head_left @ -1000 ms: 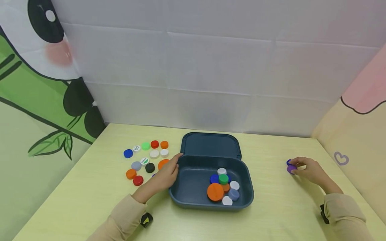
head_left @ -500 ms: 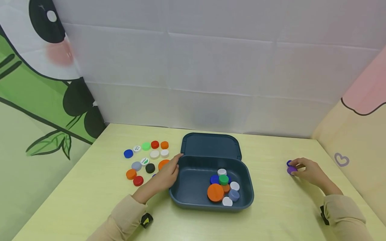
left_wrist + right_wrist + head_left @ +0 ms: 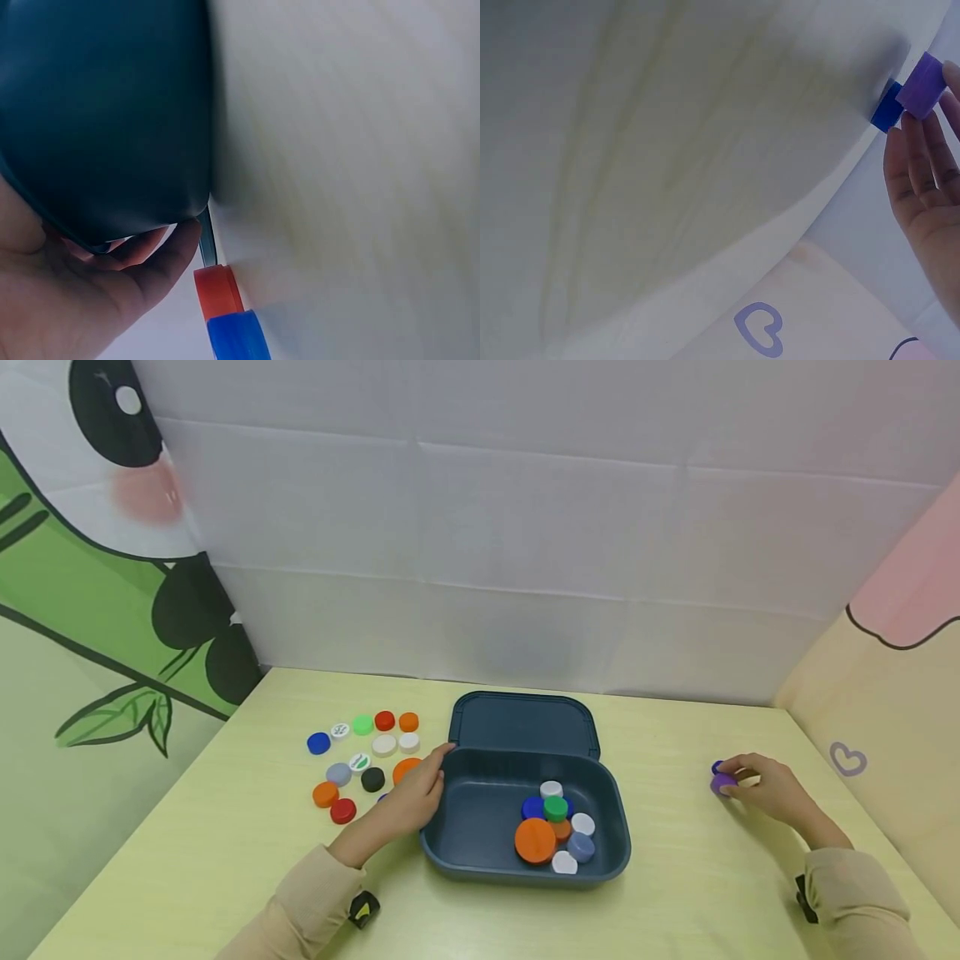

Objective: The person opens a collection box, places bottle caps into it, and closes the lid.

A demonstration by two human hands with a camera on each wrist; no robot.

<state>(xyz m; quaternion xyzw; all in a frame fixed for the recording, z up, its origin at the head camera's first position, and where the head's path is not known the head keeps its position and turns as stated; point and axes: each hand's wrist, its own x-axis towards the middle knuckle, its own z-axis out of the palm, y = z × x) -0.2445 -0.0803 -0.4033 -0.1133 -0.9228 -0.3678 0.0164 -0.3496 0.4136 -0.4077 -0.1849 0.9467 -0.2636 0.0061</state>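
Observation:
My left hand (image 3: 408, 795) grips the left side of a dark blue box (image 3: 472, 872), with its fingers at the box's back corner; the left wrist view shows them bent round the rim. My right hand (image 3: 772, 787), far to the right, pinches a purple bottle cap (image 3: 723, 784) between thumb and fingers. Just beyond it a blue bottle cap (image 3: 887, 107) sits on the table, partly covered by the purple one. Several caps lie in the right half of the box, among them a big orange cap (image 3: 536, 841) and a green cap (image 3: 556, 808).
Behind the box, the dark blue lid (image 3: 525, 720) lies flat. Several loose caps in mixed colours are spread left of the box, including a black cap (image 3: 372, 778) and a red cap (image 3: 343, 811). A white cloth wall (image 3: 525, 527) stands at the table's (image 3: 660, 910) back edge.

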